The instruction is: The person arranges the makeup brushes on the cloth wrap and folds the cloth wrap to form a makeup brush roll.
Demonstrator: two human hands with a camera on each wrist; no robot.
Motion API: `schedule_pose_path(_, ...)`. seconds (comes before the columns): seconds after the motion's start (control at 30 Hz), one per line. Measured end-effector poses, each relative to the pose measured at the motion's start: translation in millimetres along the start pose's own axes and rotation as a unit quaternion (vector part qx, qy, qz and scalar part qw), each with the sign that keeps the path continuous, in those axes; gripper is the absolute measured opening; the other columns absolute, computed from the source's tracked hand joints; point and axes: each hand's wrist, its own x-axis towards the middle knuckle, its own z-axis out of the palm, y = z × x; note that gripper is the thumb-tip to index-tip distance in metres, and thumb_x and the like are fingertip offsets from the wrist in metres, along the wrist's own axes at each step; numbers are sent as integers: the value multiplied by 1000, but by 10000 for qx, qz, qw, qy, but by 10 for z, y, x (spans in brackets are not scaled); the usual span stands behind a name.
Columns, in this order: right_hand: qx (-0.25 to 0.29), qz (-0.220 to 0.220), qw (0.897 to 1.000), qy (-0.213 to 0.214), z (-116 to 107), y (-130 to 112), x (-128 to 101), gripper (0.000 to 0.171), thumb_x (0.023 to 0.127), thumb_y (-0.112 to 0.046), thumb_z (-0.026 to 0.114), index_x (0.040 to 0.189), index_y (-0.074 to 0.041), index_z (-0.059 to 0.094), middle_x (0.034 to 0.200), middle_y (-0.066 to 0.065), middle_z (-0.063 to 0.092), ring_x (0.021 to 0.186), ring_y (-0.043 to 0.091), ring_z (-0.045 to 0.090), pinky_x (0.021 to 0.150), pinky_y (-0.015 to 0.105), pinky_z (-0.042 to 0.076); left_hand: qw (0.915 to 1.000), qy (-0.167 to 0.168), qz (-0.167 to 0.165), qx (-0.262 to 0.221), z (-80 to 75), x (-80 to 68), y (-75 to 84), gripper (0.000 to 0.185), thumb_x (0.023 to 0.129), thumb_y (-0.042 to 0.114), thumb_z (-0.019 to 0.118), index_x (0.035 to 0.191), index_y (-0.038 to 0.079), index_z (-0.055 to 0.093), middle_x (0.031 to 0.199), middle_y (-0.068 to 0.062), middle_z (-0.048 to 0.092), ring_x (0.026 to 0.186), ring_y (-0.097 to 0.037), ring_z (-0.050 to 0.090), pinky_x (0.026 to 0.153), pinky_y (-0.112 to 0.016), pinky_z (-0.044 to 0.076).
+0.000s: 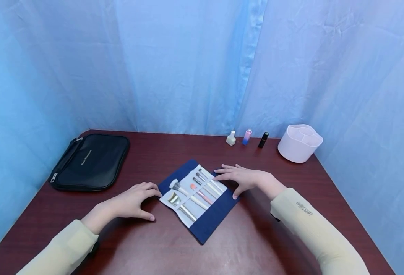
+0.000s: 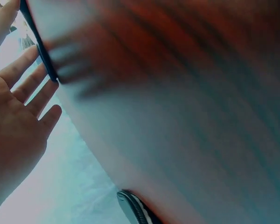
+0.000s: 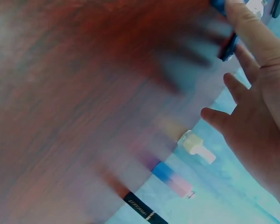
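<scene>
An unfolded makeup brush roll (image 1: 213, 220), navy outside with a white lining, lies at an angle on the table. Several brushes sit slotted under its strap, among them a wide flat brush (image 1: 174, 199), a fan-shaped brush (image 1: 175, 185) and a pink-handled brush (image 1: 202, 194). My left hand (image 1: 133, 201) has its fingertips at the roll's left edge, thumb held apart. Over the right edge spreads my right hand (image 1: 244, 178), fingers extended and thumb near the navy border. Both wrist views catch only a dark blue edge of the roll beside the fingers.
Back left lies a black zippered case (image 1: 91, 162). Along the rear edge stand a nail polish bottle (image 1: 231, 138), a pink-and-blue tube (image 1: 247, 136) and a black tube (image 1: 263, 140). A white divided organizer (image 1: 299, 144) is at the back right, before blue curtains (image 1: 188, 68).
</scene>
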Motion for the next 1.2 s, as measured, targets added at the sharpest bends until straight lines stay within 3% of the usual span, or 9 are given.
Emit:
schedule_pose_path(0.13,32,-14,10000,25,-3,-22,-21,79,76,-27,80,144,-25,39,156,5,22,145,35,9,107,66,13,9999,-68,107,70,-38,15,24,56,76,49,74,120,16,61,122,-1,53,113,-20,46,97,-48,39)
schedule_pose_path(0.23,159,-20,9997,200,8,-42,-75,75,78,-24,78,143,-20,42,155,8,24,144,36,11,109,63,16,9999,59,125,86,-93,62,4,54,77,46,75,120,16,62,124,-1,53,116,-20,46,99,-48,38)
schedule_pose_path(0.47,354,307,9918,1189,10,-268,-228,68,82,-30,74,140,-12,45,149,11,36,138,30,29,105,47,37,9984,523,110,-199,-230,296,-150,64,80,32,76,134,7,52,143,-10,45,133,-30,36,104,-59,30)
schedule_pose_path(0.63,394,809,9842,1527,136,-585,-266,72,81,-36,74,139,-4,45,140,13,46,129,28,43,101,44,42,9991,260,102,-333,-242,475,-242,75,78,31,77,141,7,43,150,-12,35,140,-35,24,106,-62,23)
schedule_pose_path(0.83,575,1434,9725,1741,345,-800,-249,71,79,-35,76,133,3,49,133,17,52,122,29,49,99,42,44,9991,-279,146,-269,-188,612,-303,77,76,35,77,142,12,43,153,-13,30,142,-36,17,108,-61,20)
schedule_pose_path(1.0,377,1765,9671,1793,440,-841,-211,72,76,-36,78,130,4,51,132,17,53,123,29,48,99,42,43,9987,-473,86,-180,-160,637,-346,71,78,37,74,139,14,48,152,-14,30,142,-37,16,108,-63,19)
schedule_pose_path(1.2,204,1758,9690,1726,441,-851,-207,73,78,-41,76,132,3,51,134,16,52,124,28,47,99,41,43,9986,-504,69,-154,-174,604,-343,70,78,38,74,138,13,49,152,-15,30,142,-38,16,108,-63,18)
